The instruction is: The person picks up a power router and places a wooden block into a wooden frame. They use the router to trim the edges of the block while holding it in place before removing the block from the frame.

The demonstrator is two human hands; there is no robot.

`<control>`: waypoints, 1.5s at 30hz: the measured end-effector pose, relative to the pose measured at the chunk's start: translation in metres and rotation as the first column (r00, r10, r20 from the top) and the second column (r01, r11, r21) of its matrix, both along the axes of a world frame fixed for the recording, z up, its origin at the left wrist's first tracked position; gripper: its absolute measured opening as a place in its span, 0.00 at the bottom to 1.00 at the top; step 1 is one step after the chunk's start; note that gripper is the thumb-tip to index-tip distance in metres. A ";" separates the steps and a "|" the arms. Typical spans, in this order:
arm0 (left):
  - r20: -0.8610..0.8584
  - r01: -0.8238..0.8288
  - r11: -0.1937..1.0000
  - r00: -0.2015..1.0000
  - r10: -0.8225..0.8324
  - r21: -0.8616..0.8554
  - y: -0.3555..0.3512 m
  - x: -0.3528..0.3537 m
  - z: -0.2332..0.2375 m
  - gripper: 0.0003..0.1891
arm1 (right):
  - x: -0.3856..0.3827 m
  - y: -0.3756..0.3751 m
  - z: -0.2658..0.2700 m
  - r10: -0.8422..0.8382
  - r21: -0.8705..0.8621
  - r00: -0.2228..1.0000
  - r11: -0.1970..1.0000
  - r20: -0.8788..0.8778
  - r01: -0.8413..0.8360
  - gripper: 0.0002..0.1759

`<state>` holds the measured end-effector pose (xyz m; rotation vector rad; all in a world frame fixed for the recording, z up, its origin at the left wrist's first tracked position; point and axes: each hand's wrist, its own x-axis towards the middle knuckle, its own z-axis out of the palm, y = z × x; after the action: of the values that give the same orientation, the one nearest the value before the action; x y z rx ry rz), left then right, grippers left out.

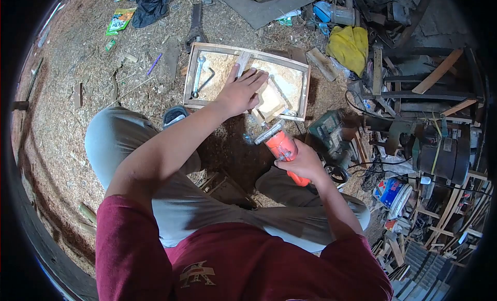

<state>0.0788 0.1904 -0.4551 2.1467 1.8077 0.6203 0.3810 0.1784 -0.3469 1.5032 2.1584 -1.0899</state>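
Observation:
My left hand [240,92] lies with fingers spread over a pale wooden piece [270,100], pressing on it at the shallow wooden tray [187,82]. Under the fingertips and around them is sawdust. My right hand [303,160] is wrapped round the body of a red jigsaw [282,145], whose metal base plate faces the near right edge of the tray, close to the wood's end. At the tray's left side lie a wrench [199,73] and a dark hex key [207,82]. A narrow wood strip [242,62] runs to the tray's far edge.
A handsaw [196,24] lies beyond the tray. To the right are a green power tool [329,131], a yellow cloth [348,48], a paint bucket [393,196], cables and stacked wood scraps. Wood shavings cover the ground at left, with a purple stick [154,64].

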 end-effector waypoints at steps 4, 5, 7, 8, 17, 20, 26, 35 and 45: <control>-0.007 0.001 1.000 1.000 -0.001 -0.019 0.000 0.000 0.003 0.39 | 0.000 -0.001 0.000 -0.001 0.012 1.000 1.000 -0.013 0.002 0.42; -0.002 0.001 1.000 1.000 -0.001 -0.013 0.000 0.000 0.004 0.39 | 0.000 -0.001 0.001 -0.001 0.011 1.000 1.000 -0.019 0.001 0.42; 0.007 0.000 1.000 1.000 0.000 0.000 0.000 0.000 0.002 0.39 | -0.002 -0.001 0.004 0.001 0.008 1.000 1.000 -0.031 0.000 0.42; 0.006 0.000 1.000 1.000 0.000 0.001 0.000 -0.001 0.001 0.39 | -0.002 -0.001 0.003 0.006 0.011 1.000 1.000 -0.019 -0.006 0.42; -0.005 0.004 1.000 1.000 -0.004 -0.013 0.000 -0.001 0.002 0.39 | 0.001 -0.001 0.003 0.012 0.020 1.000 1.000 -0.010 -0.012 0.41; 0.002 0.001 1.000 1.000 -0.001 -0.012 0.000 -0.001 0.003 0.39 | 0.001 -0.001 0.003 0.009 0.025 1.000 1.000 -0.010 -0.009 0.41; -0.003 0.007 1.000 1.000 -0.007 -0.026 0.000 -0.001 0.005 0.39 | 0.000 0.000 0.004 0.011 0.018 1.000 1.000 0.006 -0.011 0.41; -0.006 0.005 1.000 1.000 -0.005 -0.020 0.000 0.000 0.003 0.39 | -0.001 -0.001 0.002 0.014 0.033 1.000 0.999 0.013 -0.014 0.41; -0.016 0.003 0.999 1.000 -0.004 -0.041 0.000 0.000 0.006 0.40 | -0.002 0.000 0.001 0.016 0.041 1.000 0.999 0.010 -0.016 0.41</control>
<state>0.0788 0.1909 -0.4490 2.1339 1.8084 0.5611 0.3792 0.1783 -0.3464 1.5029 2.1956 -1.0363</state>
